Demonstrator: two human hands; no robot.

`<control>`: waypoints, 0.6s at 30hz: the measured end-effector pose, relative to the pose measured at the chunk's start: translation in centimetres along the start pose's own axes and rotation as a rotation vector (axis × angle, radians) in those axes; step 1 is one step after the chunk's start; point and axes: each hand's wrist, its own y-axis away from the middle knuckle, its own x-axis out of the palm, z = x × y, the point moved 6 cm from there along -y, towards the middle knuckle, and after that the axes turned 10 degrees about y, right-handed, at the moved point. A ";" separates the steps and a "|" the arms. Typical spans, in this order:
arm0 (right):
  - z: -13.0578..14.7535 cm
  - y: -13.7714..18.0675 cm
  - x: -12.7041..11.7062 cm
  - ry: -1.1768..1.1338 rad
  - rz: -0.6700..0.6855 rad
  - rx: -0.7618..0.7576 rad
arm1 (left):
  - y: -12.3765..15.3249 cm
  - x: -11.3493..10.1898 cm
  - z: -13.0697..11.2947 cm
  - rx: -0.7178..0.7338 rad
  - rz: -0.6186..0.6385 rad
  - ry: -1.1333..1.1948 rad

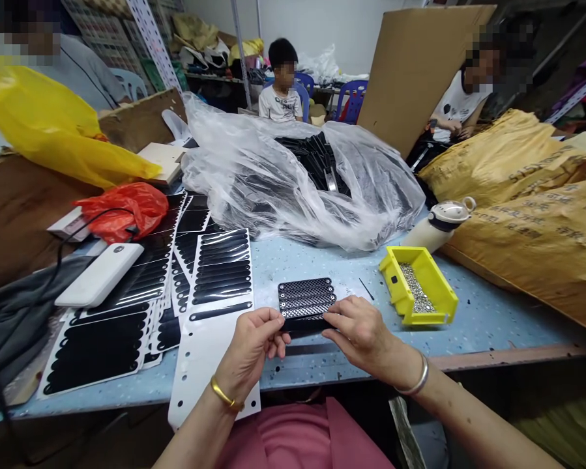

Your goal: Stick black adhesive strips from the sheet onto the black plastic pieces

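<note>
My left hand point(253, 342) and my right hand point(358, 329) pinch the two ends of a thin black strip point(305, 325) just above the table's front edge. Both hands have their fingers closed on it. Right behind the strip lie several perforated black mesh strips point(306, 296) side by side on the blue table point(473, 319). To the left, a white backing sheet point(209, 352) with black oblong stickers point(221, 264) lies under my left wrist, and more such sheets point(97, 348) are stacked further left.
A yellow bin point(395, 280) of small silvery parts stands right of my hands, a white bottle point(437, 225) behind it. A big clear plastic bag point(297, 172) of black parts fills the table's middle. A white power bank point(100, 273), red bag point(124, 208), yellow sacks point(532, 208) and seated people surround the table.
</note>
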 end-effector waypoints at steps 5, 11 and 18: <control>0.3 1.1 1.4 -0.010 0.121 0.018 | 0.5 0.0 1.0 0.000 -0.005 -0.065; 0.9 3.2 1.1 -0.066 0.211 0.035 | 1.2 -1.8 2.4 0.053 -0.114 -0.275; -2.9 4.4 -0.7 -0.197 0.001 0.130 | 0.1 -3.9 1.8 0.402 -0.215 -0.709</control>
